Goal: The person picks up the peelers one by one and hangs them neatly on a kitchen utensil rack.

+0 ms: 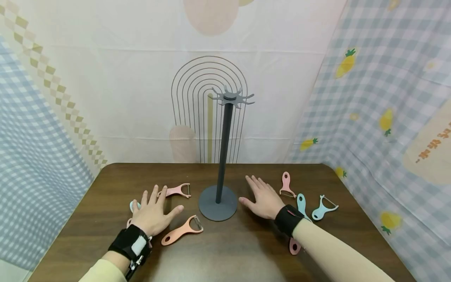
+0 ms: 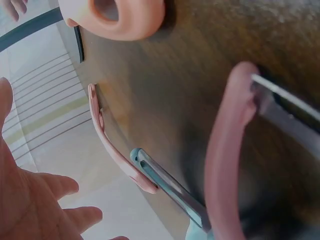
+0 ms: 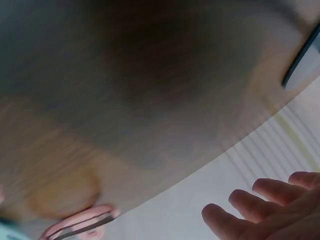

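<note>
My left hand [image 1: 151, 213] is held over the left of the table, fingers spread and holding nothing. Beside its thumb lies an orange peeler [image 1: 181, 232]; beyond its fingertips is a pink peeler [image 1: 176, 190]. A blue peeler [image 2: 170, 182] and another pink peeler [image 2: 222, 150] are partly hidden by this hand in the head view. My right hand [image 1: 263, 199], fingers straight, holds nothing right of the grey stand [image 1: 224, 156]. Near it are a pink peeler [image 1: 286, 182] and two blue peelers [image 1: 320, 209] [image 1: 301, 203]. The right forearm partly covers a pink peeler [image 1: 294, 246].
The stand has a round base [image 1: 217, 211] on the brown wooden table [image 1: 225, 250] and a ring of several hooks [image 1: 232, 97] on top, with nothing hanging there. A white printed cloth [image 1: 141, 90] rises behind the table; checked cloth [image 1: 370, 117] flanks it.
</note>
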Demonstrator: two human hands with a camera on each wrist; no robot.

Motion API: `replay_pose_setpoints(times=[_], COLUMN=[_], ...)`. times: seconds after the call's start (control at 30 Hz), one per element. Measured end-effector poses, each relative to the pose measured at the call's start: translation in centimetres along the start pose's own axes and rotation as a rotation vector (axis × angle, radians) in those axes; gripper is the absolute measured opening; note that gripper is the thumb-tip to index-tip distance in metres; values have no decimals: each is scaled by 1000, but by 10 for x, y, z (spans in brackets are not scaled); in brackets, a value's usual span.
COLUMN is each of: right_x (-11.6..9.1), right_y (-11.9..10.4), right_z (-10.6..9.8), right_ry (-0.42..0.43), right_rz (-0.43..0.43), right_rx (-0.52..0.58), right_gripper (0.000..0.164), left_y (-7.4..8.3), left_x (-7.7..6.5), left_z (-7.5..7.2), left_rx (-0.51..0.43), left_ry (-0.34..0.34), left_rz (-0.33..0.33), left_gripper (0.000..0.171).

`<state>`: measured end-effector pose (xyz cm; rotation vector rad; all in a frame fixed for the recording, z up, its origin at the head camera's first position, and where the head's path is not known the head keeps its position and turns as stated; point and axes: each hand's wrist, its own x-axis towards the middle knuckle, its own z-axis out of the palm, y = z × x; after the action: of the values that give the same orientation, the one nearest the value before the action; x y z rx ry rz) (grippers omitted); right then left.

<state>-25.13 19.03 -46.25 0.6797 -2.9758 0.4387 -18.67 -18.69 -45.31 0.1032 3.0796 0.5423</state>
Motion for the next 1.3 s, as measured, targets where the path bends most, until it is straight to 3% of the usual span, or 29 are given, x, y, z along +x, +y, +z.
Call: replay_pose_setpoints(times=[0.37, 0.73, 1.0, 1.3], right_x=[22, 43, 49, 56], right_y=[-35, -52, -55, -59], right_z=[6, 27, 35, 43], right_ry=[-98, -190, -187, -136], right_rz=[-29, -34, -31, -82], right_rx=[67, 160, 192, 252], right_gripper=[85, 82, 75, 56], left_y=[0, -9, -21, -22], left_x=[22, 49, 56, 61], left_z=[0, 0, 8, 9], left_rx=[20, -65, -98, -10], left_ry=[-17, -58, -41, -2], left_rz=[38, 55, 72, 108], left_gripper=[99, 70, 61, 45])
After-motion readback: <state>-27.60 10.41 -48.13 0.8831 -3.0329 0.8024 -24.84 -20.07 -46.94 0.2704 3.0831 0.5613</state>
